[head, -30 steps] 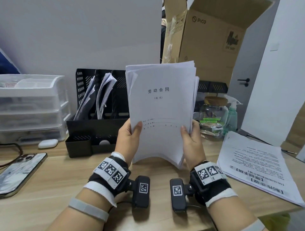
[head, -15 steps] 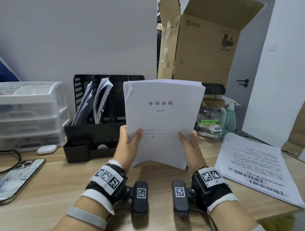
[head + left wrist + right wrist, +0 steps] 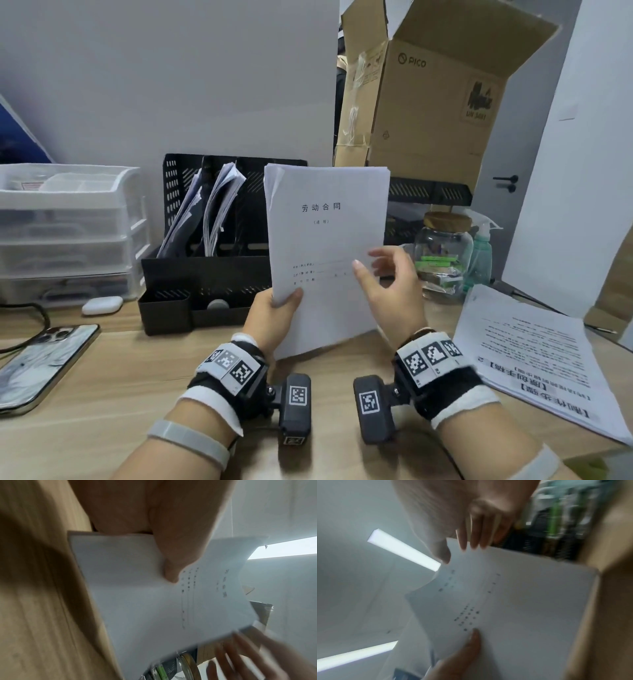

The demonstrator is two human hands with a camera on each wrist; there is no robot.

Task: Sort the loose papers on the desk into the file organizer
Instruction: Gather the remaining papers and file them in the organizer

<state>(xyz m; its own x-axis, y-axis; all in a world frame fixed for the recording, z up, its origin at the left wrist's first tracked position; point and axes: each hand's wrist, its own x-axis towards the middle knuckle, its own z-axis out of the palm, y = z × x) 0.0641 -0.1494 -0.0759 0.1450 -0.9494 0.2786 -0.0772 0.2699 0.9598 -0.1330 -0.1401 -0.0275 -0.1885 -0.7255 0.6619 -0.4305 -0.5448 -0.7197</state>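
White paper, a squared-up sheaf [image 3: 325,257] with a printed title page, stands upright above the desk [image 3: 102,394] at the middle of the head view. The left hand [image 3: 274,317] has its grip pinching the sheaf's lower left corner, thumb on the front page. The right hand [image 3: 390,284], at about three o'clock from the sheaf, has its grip spread, fingers loose and just beside the right edge; whether a fingertip touches the page I cannot tell, as the wrist views are blurred. At about ten o'clock from the sheaf stands the black file organizer [image 3: 205,274], with two bundles of filed papers [image 3: 219,205] leaning in its left slots and the slots nearer the sheaf apparently open. At four o'clock, a second printed stack [image 3: 534,359] lies flat on the desk. So the sorting looks roughly half done: two bundles are filed, this sheaf is in hand and not yet slotted, and the flat stack remains.
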